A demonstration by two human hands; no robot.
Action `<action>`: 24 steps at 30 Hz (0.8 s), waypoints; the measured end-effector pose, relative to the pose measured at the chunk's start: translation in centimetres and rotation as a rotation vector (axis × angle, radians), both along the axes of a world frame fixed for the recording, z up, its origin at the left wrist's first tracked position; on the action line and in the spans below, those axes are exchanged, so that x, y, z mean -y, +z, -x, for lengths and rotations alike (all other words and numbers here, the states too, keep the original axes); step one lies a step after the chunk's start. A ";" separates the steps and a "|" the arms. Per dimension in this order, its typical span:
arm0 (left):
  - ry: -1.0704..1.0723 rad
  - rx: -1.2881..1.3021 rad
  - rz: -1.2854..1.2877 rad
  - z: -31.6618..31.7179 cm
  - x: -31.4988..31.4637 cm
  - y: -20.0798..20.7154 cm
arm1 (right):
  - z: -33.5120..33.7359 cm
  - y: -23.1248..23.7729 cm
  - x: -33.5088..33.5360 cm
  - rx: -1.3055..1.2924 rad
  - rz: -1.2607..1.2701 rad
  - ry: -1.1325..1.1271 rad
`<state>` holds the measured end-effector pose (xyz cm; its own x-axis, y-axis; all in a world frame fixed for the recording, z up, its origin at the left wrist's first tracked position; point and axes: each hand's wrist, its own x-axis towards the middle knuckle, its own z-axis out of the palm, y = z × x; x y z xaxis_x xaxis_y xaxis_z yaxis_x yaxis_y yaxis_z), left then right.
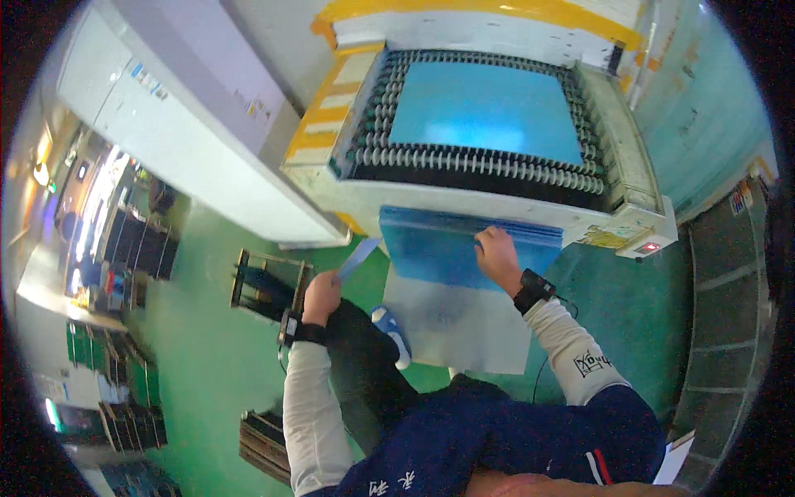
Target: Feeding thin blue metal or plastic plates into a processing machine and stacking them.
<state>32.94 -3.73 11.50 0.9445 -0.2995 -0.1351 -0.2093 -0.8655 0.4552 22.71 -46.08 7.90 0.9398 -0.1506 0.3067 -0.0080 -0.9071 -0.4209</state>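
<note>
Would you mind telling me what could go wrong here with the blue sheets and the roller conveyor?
The right hand rests on the stack of blue sheets just below the roller conveyor; fingers might get caught if it reaches higher. The thin blue strip in the left hand might bend or slip.

The right hand (499, 257) rests on a stack of blue sheets (464, 248) below the roller conveyor (480, 161); the left hand (321, 296) holds what looks like a thin blue strip (359, 257).
</note>
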 end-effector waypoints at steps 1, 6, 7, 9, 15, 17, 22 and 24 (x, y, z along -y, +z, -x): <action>-0.018 -0.003 -0.010 -0.2 -0.2 -0.1 | 0.2 0.4 0.0 -0.013 0.024 -0.004; -0.004 -0.065 -0.021 -0.6 1.5 0.6 | -0.5 -0.8 0.5 0.023 0.034 -0.011; -0.029 -0.039 -0.013 -0.4 1.7 0.5 | -0.6 -1.1 0.5 0.047 0.030 -0.006; -0.076 0.010 -0.003 0.0 2.3 0.8 | -0.6 -1.2 0.7 0.086 0.024 -0.002; 0.002 -0.015 -0.075 -0.6 2.1 1.7 | -0.5 -1.2 0.5 0.093 0.033 0.002; 0.056 -0.027 -0.071 -1.0 1.5 1.3 | -0.3 -0.6 0.0 0.065 0.053 -0.008; 0.064 0.044 0.006 -0.9 2.0 1.4 | -0.3 -0.3 0.1 0.095 0.041 0.019; 0.039 0.071 0.009 -0.7 2.2 1.5 | 0.0 -0.7 -0.2 0.133 0.005 0.017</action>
